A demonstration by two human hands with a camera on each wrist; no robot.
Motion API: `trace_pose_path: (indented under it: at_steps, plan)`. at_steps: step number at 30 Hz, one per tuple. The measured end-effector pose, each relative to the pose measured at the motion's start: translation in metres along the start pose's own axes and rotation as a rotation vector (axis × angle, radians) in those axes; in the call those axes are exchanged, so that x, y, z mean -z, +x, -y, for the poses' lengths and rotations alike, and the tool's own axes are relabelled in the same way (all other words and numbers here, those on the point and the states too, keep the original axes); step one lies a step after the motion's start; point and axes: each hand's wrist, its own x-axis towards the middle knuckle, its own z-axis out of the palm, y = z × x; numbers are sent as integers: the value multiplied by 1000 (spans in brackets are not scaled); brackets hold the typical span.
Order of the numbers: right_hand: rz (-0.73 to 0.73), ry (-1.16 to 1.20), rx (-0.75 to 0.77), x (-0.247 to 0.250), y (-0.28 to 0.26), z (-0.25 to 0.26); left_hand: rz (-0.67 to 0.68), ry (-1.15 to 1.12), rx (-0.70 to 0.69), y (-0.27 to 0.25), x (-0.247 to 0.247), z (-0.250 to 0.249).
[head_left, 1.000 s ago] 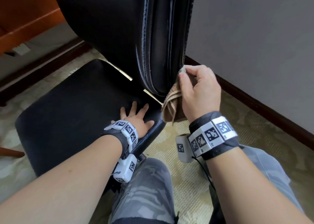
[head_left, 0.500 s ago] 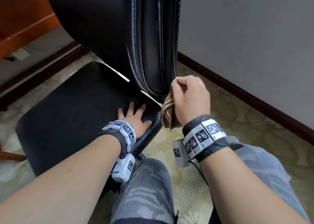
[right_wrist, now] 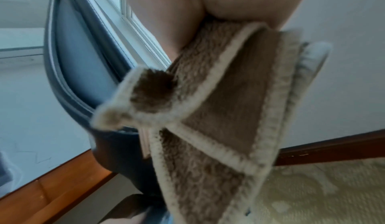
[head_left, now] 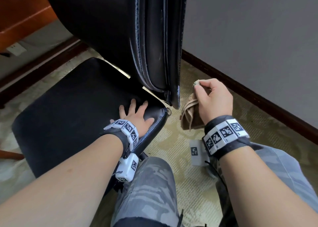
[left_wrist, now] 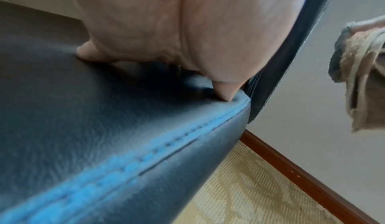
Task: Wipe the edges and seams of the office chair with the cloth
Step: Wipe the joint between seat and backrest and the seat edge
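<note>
Head view floor: patterned beige carpet (head_left: 187, 183), dark wooden skirting (head_left: 258, 95), grey wall (head_left: 249, 37).
Left hand (head_left: 137, 116): flat, fingers spread on black chair seat (head_left: 68, 114).
Right hand (head_left: 213, 101): grasping brown cloth (head_left: 191, 116).

Soft, even daylight throughout; wrist views blur up close, with wide-angle bending at edges.

Black chair (head_left: 106, 37), blue seam stitching (left_wrist: 129, 166); brown cloth (head_left: 191, 116), cream edging.
</note>
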Motion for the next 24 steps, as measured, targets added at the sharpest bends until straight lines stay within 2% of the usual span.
trace_pose_path:
  at_steps: [7,14,19,24]
  plan:
    - [7,127,63,-20,-14,24,4,-1,-6,0,-1,0]
    - [96,-43,48,-37,-16,11,13,-2,5,-1,2,-2]
    - [4,52,108,-35,-17,20,6,11,6,0,0,-1]
    - [125,-57,2,-44,-17,6,33,2,21,-6,7,-5]
